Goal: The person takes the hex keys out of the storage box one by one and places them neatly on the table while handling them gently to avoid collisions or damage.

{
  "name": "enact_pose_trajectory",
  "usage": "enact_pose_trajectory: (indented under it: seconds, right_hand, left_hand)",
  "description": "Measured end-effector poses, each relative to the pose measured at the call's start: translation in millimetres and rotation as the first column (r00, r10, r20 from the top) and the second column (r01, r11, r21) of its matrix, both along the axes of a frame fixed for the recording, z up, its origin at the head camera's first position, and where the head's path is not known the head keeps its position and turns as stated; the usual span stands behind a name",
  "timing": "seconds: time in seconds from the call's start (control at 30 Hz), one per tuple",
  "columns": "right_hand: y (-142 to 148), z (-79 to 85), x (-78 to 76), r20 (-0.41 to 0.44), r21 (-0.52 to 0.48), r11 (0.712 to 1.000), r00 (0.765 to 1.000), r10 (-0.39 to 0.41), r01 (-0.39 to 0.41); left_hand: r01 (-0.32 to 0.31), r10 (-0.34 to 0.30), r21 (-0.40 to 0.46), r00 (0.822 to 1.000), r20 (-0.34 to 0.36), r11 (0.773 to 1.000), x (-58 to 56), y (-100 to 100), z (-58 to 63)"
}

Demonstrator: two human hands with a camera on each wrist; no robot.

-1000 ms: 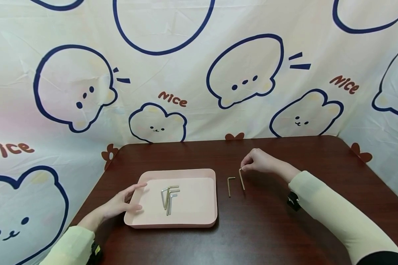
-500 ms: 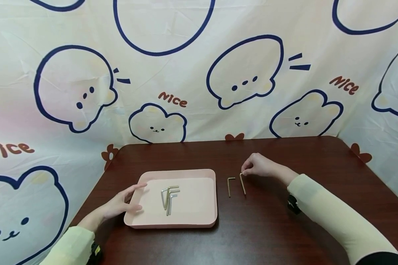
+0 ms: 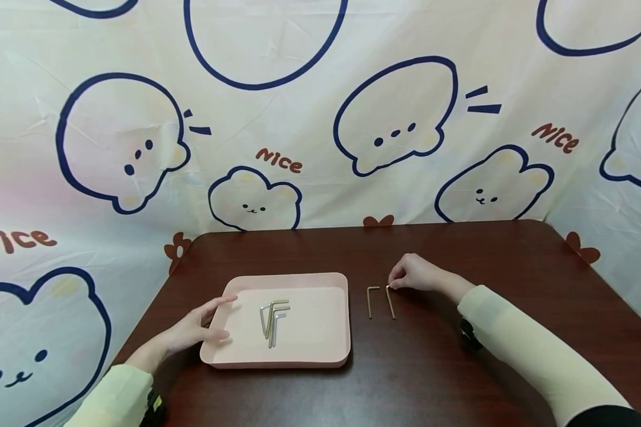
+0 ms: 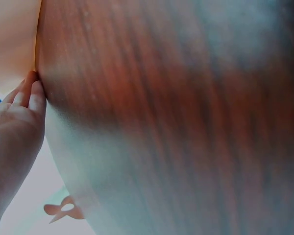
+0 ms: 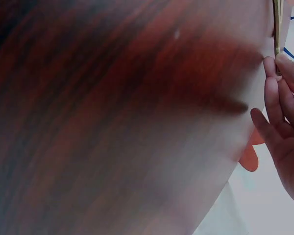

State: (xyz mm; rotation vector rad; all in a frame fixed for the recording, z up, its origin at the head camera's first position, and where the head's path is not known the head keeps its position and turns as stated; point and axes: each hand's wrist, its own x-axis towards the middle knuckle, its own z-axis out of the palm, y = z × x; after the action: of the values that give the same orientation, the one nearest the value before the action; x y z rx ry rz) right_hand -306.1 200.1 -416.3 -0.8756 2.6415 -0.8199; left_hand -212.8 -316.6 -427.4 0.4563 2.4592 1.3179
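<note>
Along the left edge of a pink tray (image 3: 320, 320), my left hand (image 3: 184, 329) holds the rim, with thumb and one finger lying over it. The left wrist view shows other fingers (image 4: 36, 95) against the tray's outer side. Inside the tray lie several L-shaped hex keys (image 3: 274, 323), partly overlapping. My right hand (image 3: 419, 274) pinches the short bent end of a brass-coloured hex key (image 3: 390, 303), its long arm pointing toward the front of the table. Just left of it, a similar hex key (image 3: 370, 303) lies on the table.
The dark brown wooden table (image 3: 432, 367) is bordered at the back and sides by a printed cloth (image 3: 320, 118) with cartoon animals. The tray stands left of the table's middle, its raised rim all round.
My right hand has moved toward the front and down with the pinched hex key, bringing it level beside the one on the table. The left hand and tray have stayed put.
</note>
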Motion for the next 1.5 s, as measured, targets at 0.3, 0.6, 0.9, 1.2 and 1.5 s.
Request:
enact_pose_trajectory:
  seconds: [0.3,0.6,0.9,1.2,1.5]
  right_hand:
    - [-3,-4.5,-0.9,-0.084,0.057,0.998,0.996,-0.015,0.020]
    - [-2,-10.6,-2.8,-0.118,0.021,1.000,0.993,-0.004,0.006]
    - [-5,-7.8,-2.8,-0.111,0.040,0.999,0.993,-0.024,0.029]
    - [-10,-5.0,-0.8,-0.081,0.076,0.993,0.994,-0.079,0.085]
    - [-10,-7.0,0.8,-0.076,0.059,0.994,0.993,-0.086,0.091]
  left_hand:
    - [0.003,-0.003,-0.004,1.000,-0.012,1.000,-1.0,-1,-0.3]
    - [-0.001,0.001,0.004,1.000,-0.011,1.000,-0.6,0,-0.2]
    - [-0.005,0.005,-0.002,1.000,-0.011,1.000,-0.5,1,-0.1]
    - [-0.003,0.003,0.002,1.000,-0.010,1.000,-0.6,0,-0.9]
    - [-0.009,0.009,0.007,1.000,0.002,1.000,0.4,1,-0.2]
